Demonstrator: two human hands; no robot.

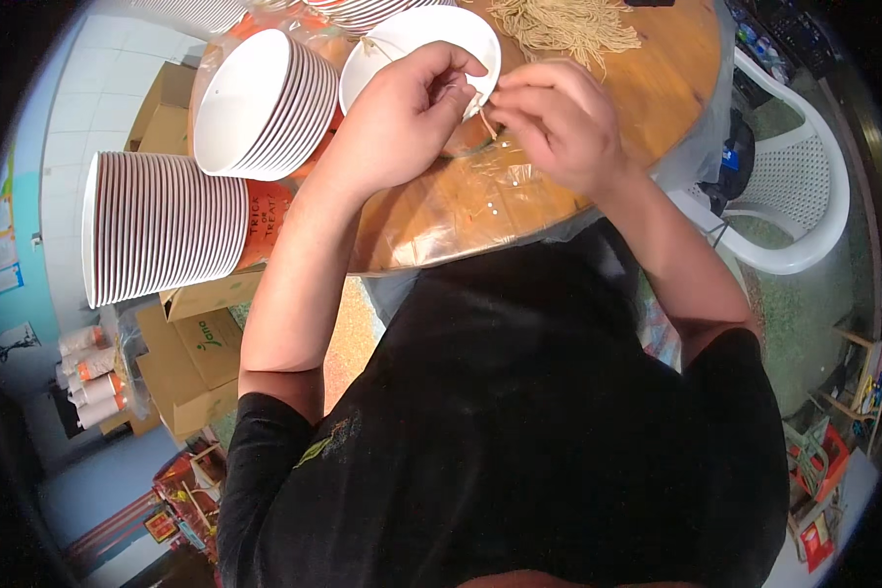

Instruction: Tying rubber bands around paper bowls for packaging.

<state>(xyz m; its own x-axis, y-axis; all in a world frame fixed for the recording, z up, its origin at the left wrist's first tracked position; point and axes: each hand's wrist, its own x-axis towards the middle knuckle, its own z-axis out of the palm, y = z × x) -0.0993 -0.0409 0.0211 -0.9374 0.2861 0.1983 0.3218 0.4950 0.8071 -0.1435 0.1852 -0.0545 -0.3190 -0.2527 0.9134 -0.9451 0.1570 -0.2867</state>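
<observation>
A white paper bowl (465, 27) lies tipped on the table, its open side facing me. My left hand (412, 118) reaches across the bowl, closed, with thumb and forefinger pinching at its right rim. A thin tan cord (370, 45) shows inside the bowl, and a pale bit of cord sticks out by my left thumb. Just right of the rim, my right hand (563, 122) is closed, its fingertips pinching the cord's end, partly hidden by the fingers. A loose heap of tan cords (563, 29) lies beyond my right hand.
Two tall stacks of white paper bowls (265, 103) (167, 227) stand at the left, with more stacked bowls (372, 12) behind. Clear plastic covers the round wooden table (412, 230). Cardboard boxes (191, 363) sit below at left; a white plastic chair (813, 235) stands at right.
</observation>
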